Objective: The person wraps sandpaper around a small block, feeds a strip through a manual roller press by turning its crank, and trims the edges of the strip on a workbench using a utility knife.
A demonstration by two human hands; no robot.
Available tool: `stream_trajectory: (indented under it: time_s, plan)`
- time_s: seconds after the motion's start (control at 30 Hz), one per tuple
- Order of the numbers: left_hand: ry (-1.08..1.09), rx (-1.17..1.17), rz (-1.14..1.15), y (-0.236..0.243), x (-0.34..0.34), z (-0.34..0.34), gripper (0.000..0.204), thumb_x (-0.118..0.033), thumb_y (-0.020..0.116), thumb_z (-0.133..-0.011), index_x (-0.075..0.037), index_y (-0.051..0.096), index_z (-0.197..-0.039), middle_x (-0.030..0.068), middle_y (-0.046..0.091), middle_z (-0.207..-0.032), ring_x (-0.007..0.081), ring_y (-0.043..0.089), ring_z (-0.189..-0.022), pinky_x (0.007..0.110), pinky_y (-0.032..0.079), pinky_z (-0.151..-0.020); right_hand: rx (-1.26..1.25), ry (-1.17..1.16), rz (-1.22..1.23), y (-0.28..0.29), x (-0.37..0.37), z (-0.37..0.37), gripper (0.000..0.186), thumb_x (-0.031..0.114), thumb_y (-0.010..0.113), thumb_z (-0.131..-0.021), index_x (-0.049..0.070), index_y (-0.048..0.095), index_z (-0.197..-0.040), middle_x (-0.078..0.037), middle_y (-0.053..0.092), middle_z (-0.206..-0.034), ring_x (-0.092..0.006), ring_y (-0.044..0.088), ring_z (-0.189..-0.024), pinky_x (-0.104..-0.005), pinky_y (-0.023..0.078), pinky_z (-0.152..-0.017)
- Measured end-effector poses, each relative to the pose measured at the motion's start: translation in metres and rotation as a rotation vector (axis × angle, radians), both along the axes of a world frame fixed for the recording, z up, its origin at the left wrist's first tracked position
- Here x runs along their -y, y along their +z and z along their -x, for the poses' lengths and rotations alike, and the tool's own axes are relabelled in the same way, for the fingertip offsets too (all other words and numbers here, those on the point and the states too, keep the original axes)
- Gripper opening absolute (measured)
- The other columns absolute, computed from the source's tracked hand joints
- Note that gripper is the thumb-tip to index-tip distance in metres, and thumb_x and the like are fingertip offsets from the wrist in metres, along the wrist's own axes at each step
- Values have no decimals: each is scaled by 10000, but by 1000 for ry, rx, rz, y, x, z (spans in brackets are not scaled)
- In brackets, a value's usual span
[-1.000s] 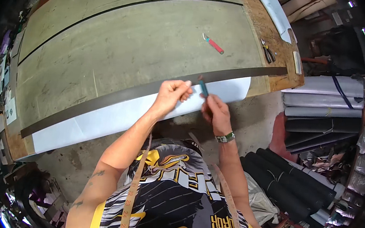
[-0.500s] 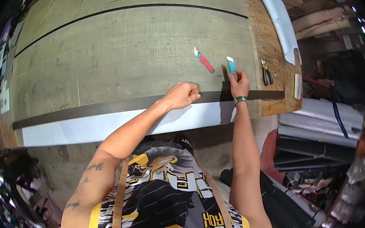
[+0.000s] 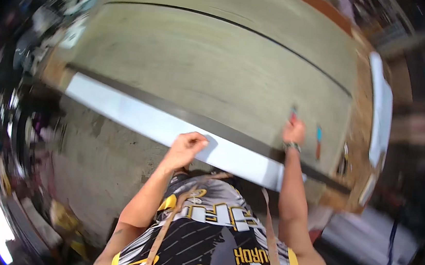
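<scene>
My right hand (image 3: 294, 132) is closed round a small red-handled tool that looks like a cutter (image 3: 294, 113); its tip points away from me and most of its handle is hidden in my fingers. Just right of that hand, a second slim tool, blue at its far end (image 3: 319, 133) and reddish-brown toward me, lies on the table. My left hand (image 3: 186, 148), fingers curled together with nothing visible in them, is over the white sheet strip (image 3: 137, 113) along the near edge. A long dark straight bar (image 3: 173, 110) runs beside this strip.
The worn greenish table top (image 3: 220, 61) has a black line across its far part. At its right end are pliers (image 3: 343, 162) and a roll of pale material (image 3: 378, 108). Stacked grey rolls (image 3: 367, 236) stand off to the right. A tape measure (image 3: 162, 236) hangs over my chest.
The blue tool has left my right hand and lies on the table; that hand now holds the red-handled cutter. My left hand has come off the dark bar toward me. The view has turned.
</scene>
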State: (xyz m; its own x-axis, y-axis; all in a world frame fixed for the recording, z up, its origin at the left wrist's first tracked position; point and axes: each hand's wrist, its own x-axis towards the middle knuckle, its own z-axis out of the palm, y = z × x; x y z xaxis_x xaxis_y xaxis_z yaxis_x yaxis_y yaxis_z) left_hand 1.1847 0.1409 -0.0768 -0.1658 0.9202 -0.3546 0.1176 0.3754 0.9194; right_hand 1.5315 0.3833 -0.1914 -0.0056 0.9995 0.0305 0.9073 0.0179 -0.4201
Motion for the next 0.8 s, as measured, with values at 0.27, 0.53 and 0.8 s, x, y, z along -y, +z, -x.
stream_trajectory:
  time_s: [0.27, 0.53, 0.8]
  plan:
    - [43, 145, -147, 14, 86, 135, 241, -202, 676, -1002, 27, 722, -1063, 44, 722, -907, 117, 629, -854, 314, 529, -796, 68, -260, -173, 29, -18, 1, 250, 236, 648, -975, 10, 718, -894, -155, 695, -662, -336, 631, -559, -471, 526, -569]
    - [216, 157, -183, 47, 163, 301, 254, -196, 657, -1022, 27, 701, -1136, 21, 705, -913, 98, 631, -851, 282, 527, -782, -1140, 356, 652, 155, 204, 448, 114, 126, 690, -966, 49, 701, -1049, -2, 681, -812, -102, 614, -647, -260, 502, -562]
    - [336, 217, -232, 74, 153, 450, 210, -174, 641, -1036, 34, 669, -1037, 61, 727, -924, 109, 666, -821, 281, 547, -738, -1203, 636, 783, 185, 251, 683, 175, 94, 680, -988, -22, 655, -1117, -32, 703, -875, -97, 624, -704, -255, 520, -651]
